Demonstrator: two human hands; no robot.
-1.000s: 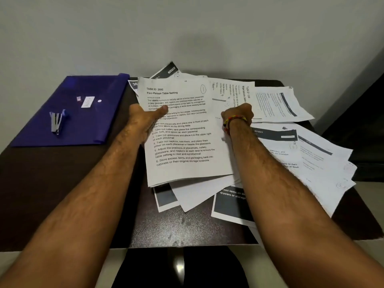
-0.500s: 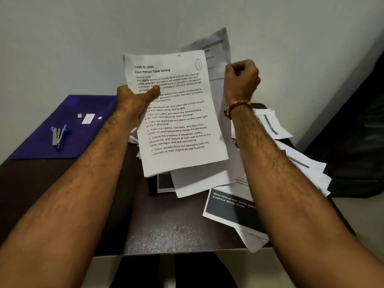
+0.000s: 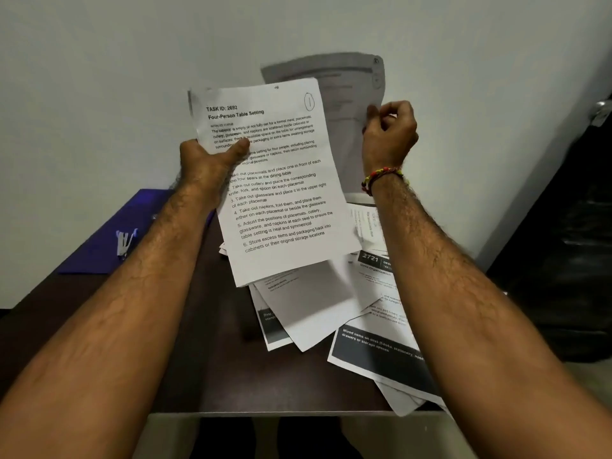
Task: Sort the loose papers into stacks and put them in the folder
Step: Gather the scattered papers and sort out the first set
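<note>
Left hand (image 3: pixel 212 164) grips white printed "Four-Person Table Setting" sheet (image 3: pixel 278 187), thumb on face, lifted above dark brown table (image 3: pixel 205 376).
Right hand (image 3: pixel 389 134) pinches edge of grey-looking second sheet (image 3: pixel 347 104) behind it.
Loose white papers (image 3: pixel 331 309) strewn toward table's right edge; purple plastic folder (image 3: pixel 109 246) at far left corner.
Advice: read headings, square edges before stacking.

Both hands now hold their papers up off the dark tabletop and against the pale wall. The left hand (image 3: pixel 212 160) grips the white printed "Four-Person Table Setting" sheet (image 3: pixel 281 180); the right hand (image 3: pixel 390 135) pinches a grey-shadowed sheet (image 3: pixel 344 94) raised behind it.
</note>
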